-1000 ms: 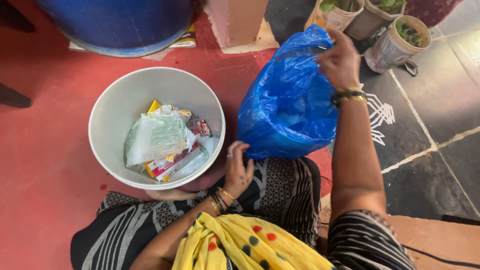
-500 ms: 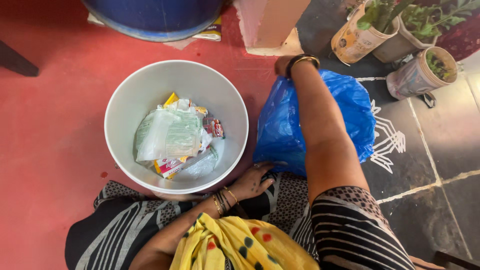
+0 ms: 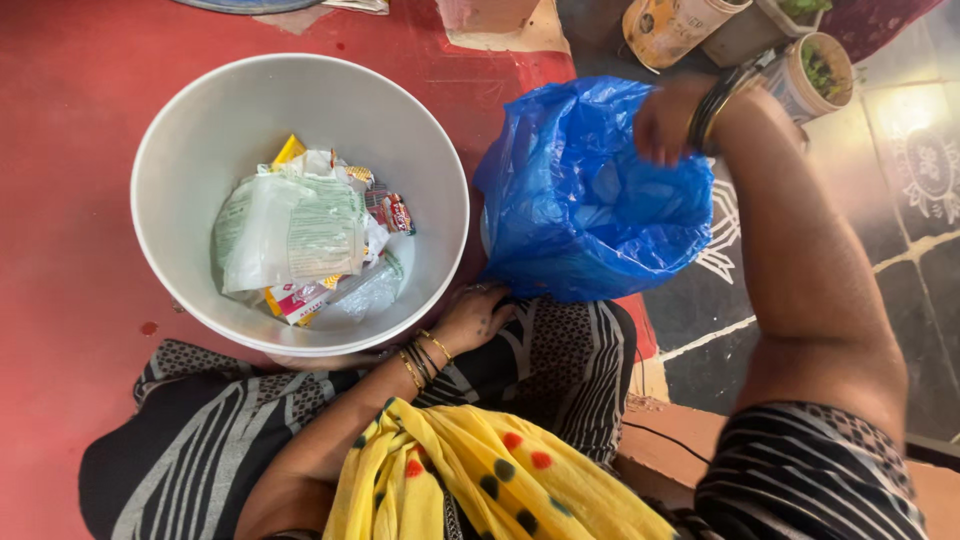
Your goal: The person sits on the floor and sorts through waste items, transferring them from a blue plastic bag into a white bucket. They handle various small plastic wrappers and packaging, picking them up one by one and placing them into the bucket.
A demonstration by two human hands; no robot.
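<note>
On the left, a white bucket (image 3: 180,150) stands on the red floor (image 3: 70,300). Inside it lies a heap of rubbish: a crumpled clear plastic bag (image 3: 290,230) with greenish print on top, and under it some red and yellow wrappers (image 3: 385,210) and a small flat packet.

Just below the bucket's near rim, the left hand (image 3: 475,318) rests with its fingers spread and lightly curled. It sits where the bucket, the bottom edge of the blue bag and the black-and-white patterned cloth (image 3: 560,360) over the lap all meet. It seems to press on the cloth rather than grip anything, though its fingertips are partly hidden by the bag's edge, so I cannot be sure. Thin gold and dark bangles ring its wrist. A yellow scarf (image 3: 480,480) with red and dark dots hangs lower down, near the camera.

The blue plastic bag (image 3: 570,190) stands just right of the bucket, touching or nearly touching its side, with its mouth open upward.

The right hand (image 3: 665,120) is closed on the far rim of the bag, holding that edge up; dark bangles sit at its wrist. Beyond it, at the top right, stand small pots with green plants (image 3: 815,70) on dark stone tiles (image 3: 880,250) marked with a white chalk pattern.
</note>
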